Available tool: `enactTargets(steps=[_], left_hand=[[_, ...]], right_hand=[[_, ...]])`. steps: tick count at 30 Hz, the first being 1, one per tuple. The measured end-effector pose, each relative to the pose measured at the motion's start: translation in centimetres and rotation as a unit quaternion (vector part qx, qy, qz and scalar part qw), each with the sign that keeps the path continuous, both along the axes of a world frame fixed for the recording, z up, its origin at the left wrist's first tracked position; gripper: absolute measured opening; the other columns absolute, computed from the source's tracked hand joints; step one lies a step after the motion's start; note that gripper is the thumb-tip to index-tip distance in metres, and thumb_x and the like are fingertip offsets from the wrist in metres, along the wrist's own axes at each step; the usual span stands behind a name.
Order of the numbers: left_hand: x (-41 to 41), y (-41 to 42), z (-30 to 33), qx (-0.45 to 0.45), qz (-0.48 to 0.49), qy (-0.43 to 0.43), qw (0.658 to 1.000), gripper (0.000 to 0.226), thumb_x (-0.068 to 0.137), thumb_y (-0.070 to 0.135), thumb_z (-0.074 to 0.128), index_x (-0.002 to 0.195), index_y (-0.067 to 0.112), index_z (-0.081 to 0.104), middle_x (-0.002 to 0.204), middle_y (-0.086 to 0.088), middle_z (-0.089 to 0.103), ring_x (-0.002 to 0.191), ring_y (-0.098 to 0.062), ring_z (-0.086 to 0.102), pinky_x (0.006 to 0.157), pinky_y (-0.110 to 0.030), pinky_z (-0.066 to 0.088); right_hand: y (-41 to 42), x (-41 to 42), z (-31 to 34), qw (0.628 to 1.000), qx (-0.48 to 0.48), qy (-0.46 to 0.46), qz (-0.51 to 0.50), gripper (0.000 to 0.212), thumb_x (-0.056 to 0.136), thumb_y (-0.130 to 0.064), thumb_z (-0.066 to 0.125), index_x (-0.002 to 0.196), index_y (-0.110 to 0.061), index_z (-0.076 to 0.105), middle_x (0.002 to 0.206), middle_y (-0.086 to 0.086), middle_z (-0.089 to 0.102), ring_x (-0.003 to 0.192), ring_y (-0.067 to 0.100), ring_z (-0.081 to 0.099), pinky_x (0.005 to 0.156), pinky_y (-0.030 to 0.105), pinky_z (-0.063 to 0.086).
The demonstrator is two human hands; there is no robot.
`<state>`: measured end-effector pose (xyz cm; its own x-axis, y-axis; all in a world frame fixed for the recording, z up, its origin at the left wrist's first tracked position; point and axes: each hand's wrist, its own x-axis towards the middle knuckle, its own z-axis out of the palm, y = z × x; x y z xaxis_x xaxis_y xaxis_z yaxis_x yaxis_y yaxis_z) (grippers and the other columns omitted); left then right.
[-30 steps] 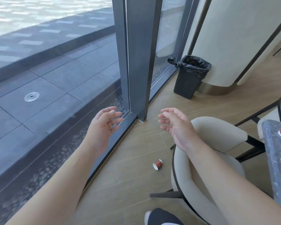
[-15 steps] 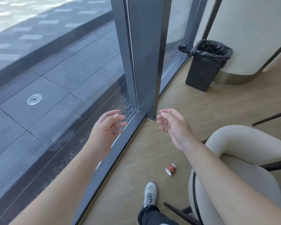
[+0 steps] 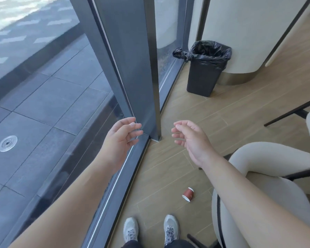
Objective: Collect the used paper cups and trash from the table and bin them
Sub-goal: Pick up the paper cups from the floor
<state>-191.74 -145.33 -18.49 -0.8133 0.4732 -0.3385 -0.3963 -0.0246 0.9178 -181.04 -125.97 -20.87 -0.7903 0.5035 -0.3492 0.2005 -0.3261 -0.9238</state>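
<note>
Paper cup (image 3: 188, 194) lies on its side on the floor (image 3: 168, 167); black bin (image 3: 207, 68) stands far off; left hand (image 3: 123, 138) and right hand (image 3: 191, 138) hang loose, fingers apart, holding nothing.

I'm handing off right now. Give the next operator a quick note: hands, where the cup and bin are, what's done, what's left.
Left hand: open, empty, raised in front.
Right hand: open, empty, raised in front.
Red paper cup: on its side on the wooden floor, beside the cream chair, just ahead of the shoes.
Bin: black-lined, open, ahead by the glass wall.
Done: nothing in hand; the cup is not binned.
Left: pick up the cup and bin it. The table is out of view, so check it.
</note>
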Motion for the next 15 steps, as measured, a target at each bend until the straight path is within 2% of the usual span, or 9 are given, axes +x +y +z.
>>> enactTargets(steps=[4, 9, 12, 15], left_hand=[[-2.4, 2.8, -1.5, -0.003, -0.041, -0.009, 0.999, 0.036, 0.078, 0.029, 0.068, 0.113, 0.021, 0.066, 0.102, 0.0, 0.076, 0.089, -0.015, 0.072, 0.086, -0.035, 0.048], [-5.7, 6.4, -3.6, -0.009, -0.117, -0.016, 0.993, 0.032, 0.08, 0.03, 0.064, 0.11, 0.022, 0.067, 0.097, 0.004, 0.077, 0.086, -0.012, 0.072, 0.079, -0.028, 0.051], [-7.9, 8.1, -5.9, -0.015, -0.167, 0.001, 0.986, 0.032, 0.08, 0.031, 0.065, 0.11, 0.023, 0.067, 0.101, 0.002, 0.076, 0.087, -0.011, 0.072, 0.079, -0.028, 0.051], [-9.3, 9.1, -9.6, -0.039, -0.214, 0.037, 0.975, 0.043, 0.069, 0.042, 0.07, 0.108, 0.026, 0.068, 0.109, 0.0, 0.074, 0.09, -0.009, 0.072, 0.084, -0.029, 0.048]], right_hand=[[1.3, -0.7, -1.3, 0.999, -0.003, -0.02, -0.048, 0.01, 0.09, -0.021, 0.057, 0.09, -0.019, 0.066, 0.089, 0.001, 0.067, 0.086, 0.016, 0.062, 0.072, 0.029, 0.05], [2.0, -2.5, -2.4, 0.993, 0.0, -0.03, -0.11, 0.012, 0.077, -0.031, 0.06, 0.084, -0.024, 0.067, 0.083, -0.005, 0.068, 0.081, 0.011, 0.063, 0.068, 0.026, 0.049], [2.2, -3.6, -4.4, 0.989, 0.002, -0.037, -0.143, 0.015, 0.072, -0.033, 0.06, 0.082, -0.025, 0.067, 0.081, -0.007, 0.069, 0.077, 0.009, 0.064, 0.068, 0.026, 0.049], [2.2, -4.3, -8.6, 0.983, 0.0, -0.053, -0.173, 0.009, 0.078, -0.027, 0.061, 0.083, -0.023, 0.067, 0.081, -0.007, 0.068, 0.077, 0.009, 0.063, 0.072, 0.027, 0.05]])
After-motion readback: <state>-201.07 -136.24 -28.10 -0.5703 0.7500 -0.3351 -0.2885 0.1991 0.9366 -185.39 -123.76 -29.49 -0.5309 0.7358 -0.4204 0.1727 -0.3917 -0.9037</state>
